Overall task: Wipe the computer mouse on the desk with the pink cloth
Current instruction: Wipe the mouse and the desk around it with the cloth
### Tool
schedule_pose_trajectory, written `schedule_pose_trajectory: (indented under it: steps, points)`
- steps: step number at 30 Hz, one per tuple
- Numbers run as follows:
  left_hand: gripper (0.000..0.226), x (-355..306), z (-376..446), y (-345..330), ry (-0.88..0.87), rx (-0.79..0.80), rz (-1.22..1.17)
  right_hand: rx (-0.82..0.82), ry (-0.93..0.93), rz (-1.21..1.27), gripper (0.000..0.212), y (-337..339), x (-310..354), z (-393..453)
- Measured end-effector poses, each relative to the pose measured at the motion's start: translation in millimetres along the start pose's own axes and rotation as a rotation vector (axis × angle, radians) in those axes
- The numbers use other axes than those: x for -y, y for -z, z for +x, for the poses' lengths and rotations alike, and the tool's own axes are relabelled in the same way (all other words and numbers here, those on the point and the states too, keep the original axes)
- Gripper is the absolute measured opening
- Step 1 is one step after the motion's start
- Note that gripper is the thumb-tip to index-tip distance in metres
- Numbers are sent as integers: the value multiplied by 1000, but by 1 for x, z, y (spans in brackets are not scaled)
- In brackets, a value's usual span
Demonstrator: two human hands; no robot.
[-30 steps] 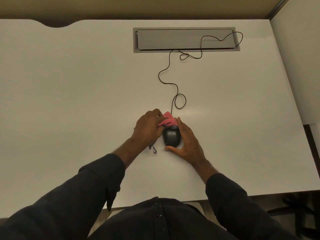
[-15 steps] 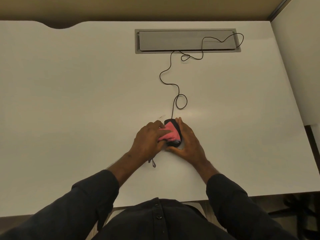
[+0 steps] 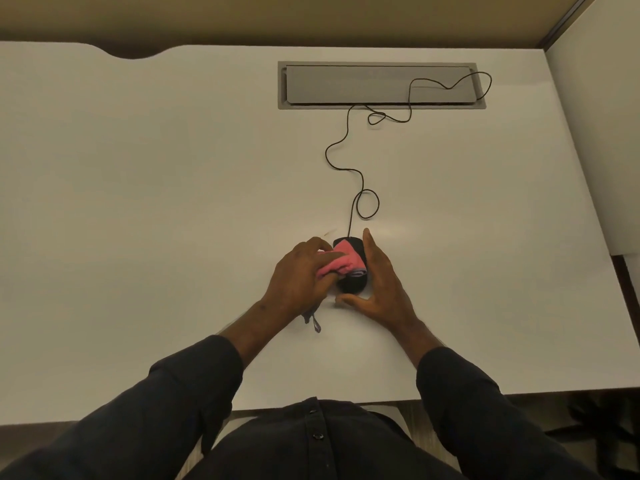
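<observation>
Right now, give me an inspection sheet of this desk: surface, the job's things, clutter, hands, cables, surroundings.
Surface: white desk, grey cable hatch at the far edge.
Job's things: black mouse on the desk; pink cloth pressed on top of it.
Clutter: nothing seen.
Hands: left hand grips the cloth; right hand braces the mouse's right side.
Cables: mouse cable loops up to the hatch; a grey strap trails under the left wrist.
Surroundings: white partition on the right.
</observation>
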State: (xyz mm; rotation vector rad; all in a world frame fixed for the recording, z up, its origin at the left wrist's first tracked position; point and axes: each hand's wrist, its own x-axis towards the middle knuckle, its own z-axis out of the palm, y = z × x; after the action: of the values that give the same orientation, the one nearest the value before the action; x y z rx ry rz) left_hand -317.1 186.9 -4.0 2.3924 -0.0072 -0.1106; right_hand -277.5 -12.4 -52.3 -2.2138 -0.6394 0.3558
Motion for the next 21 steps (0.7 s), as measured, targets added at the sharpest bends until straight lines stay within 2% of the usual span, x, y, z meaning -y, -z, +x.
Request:
schedule_pose_trajectory:
  steps: [2,4,8,10,13,16,18,21]
  points:
    - [35,2,-1,3,38,-19,-7,4,-18,40,125,3,2,0]
    - [36,6,-4,8,66,-56,-53,-29,-52,94,117,6,7,0]
    - [29,10,-12,22,102,-177,-366,-277,-84,161,79,13,31,-9]
    - [30,6,-16,31,160,-180,-540,-388,-51,177,56,15,49,-13]
    - [32,0,-24,39,236,-124,-878,-410,55,211,38,17,82,-16]
    - [49,-8,-28,41,310,-99,-1168,-345,193,136,40,14,110,-17]
    - [71,-16,-30,41,347,-89,-1292,-313,241,42,46,11,119,-18]
    - [90,-27,-32,40,398,-32,-1437,-256,296,-52,52,7,128,-20]
